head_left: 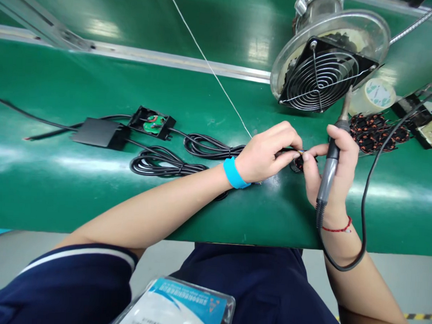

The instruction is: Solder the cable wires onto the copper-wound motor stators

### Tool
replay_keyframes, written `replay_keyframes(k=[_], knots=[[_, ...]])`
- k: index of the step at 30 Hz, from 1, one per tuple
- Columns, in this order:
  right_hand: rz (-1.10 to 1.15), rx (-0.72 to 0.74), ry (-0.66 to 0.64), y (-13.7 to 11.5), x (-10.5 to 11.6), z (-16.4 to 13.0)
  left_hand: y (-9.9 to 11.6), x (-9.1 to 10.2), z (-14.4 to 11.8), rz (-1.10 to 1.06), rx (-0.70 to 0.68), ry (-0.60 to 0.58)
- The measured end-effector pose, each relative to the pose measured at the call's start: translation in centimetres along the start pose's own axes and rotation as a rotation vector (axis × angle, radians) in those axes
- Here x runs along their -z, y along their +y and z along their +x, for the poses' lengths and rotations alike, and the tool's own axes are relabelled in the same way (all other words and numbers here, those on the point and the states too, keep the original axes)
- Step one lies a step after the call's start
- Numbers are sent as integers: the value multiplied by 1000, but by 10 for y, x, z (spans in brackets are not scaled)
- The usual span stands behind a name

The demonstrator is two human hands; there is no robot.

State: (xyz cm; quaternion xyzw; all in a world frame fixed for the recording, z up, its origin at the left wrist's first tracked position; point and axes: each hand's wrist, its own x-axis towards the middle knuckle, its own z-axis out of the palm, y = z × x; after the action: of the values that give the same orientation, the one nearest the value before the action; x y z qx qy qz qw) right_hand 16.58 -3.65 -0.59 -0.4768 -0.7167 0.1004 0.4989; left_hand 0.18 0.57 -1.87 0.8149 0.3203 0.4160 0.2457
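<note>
My left hand, with a blue band at its wrist, pinches the end of a black cable where thin coloured wires come out. My right hand keeps a soldering iron against its palm, the tip pointing up and away. Its thumb and a fingertip meet close to the same wires. Just under the fingertips sits a small dark round part, partly hidden by both hands. Whether the right fingertips also grip a wire is too small to tell.
A fume extractor fan stands behind my hands. To the right are several copper-wound coils, a tape roll and a soldering stand. Leftward lie an open black box, a closed box and a coiled cable.
</note>
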Motion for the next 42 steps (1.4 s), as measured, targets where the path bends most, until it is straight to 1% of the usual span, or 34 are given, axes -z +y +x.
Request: replay_keyframes(k=[4,8,12,16,22,25,26,28,31,33,35,38,42], knots=[[32,-21,21,-2,-2,0,0,-1,-1,42,-51,-7],[14,-38,-16,-1,-1,-3,1,3,0,97,-33,-43],[-3,-53,-79,7,1,-8,2,7,2,130,47,-88],[-42,-64,-149,14,-2,-9,3,9,4,91,145,-95],[-127,-129,-98,17,-11,-4,5,10,7,-6,276,-85],[-145,-125,-145,14,-4,-3,6,10,7,-50,314,-74],[-147,-107,-142,11,-1,-4,7,10,6,-60,318,-75],[-155,-82,-99,6,9,-7,8,10,6,-66,314,-79],[-116,-103,13,-3,20,-18,9,8,5,-60,304,-79],[-66,-113,100,-7,23,-29,10,7,4,-44,299,-67],[-41,-91,166,-8,25,-41,11,6,4,-15,294,-53],[-51,-61,213,-9,28,-54,12,5,3,15,294,-41],[-95,7,216,-10,31,-57,13,4,2,-3,311,-19]])
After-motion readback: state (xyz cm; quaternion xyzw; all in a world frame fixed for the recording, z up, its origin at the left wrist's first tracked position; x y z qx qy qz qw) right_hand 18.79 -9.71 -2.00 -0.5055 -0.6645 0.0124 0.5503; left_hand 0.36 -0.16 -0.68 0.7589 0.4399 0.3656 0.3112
